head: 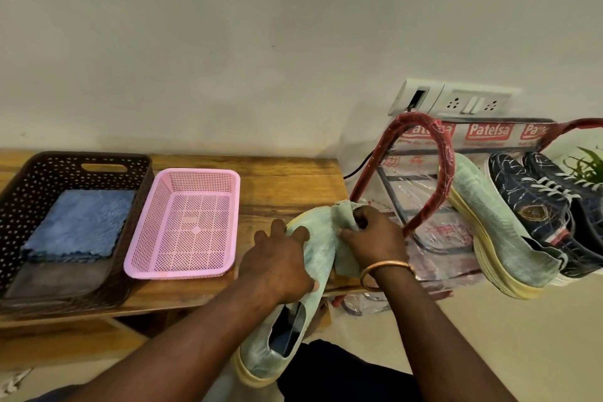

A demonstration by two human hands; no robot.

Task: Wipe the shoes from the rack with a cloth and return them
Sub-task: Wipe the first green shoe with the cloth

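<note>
One view only, the head camera, looking down. The left hand point(280, 258) is gripping the pale green shoe point(321, 250) across its forefoot, fingers curling over the upper and the thumb wrapping the near side. The toe is pointing over the edge of the wooden bench point(287, 179); whether it is touching cannot be told. The heel is hanging low toward the person's lap. The right hand point(372, 238) is bunching the green cloth point(344, 258) in closed fingers and pressing it against the upper near the toe, with a loose tail hanging below the wrist. The matching shoe point(489, 222) is sitting on the rack point(443, 153), touching a dark patterned pair point(535, 199).

Judgement: wiping is under way and the return is not yet done. Recommended:
- bracing the shoe firmly while stroking from toe to heel;
- turning the shoe so the yellow sole edge is getting covered;
- refolding the cloth to a clean face;
- gathering in the loose tail.
</note>
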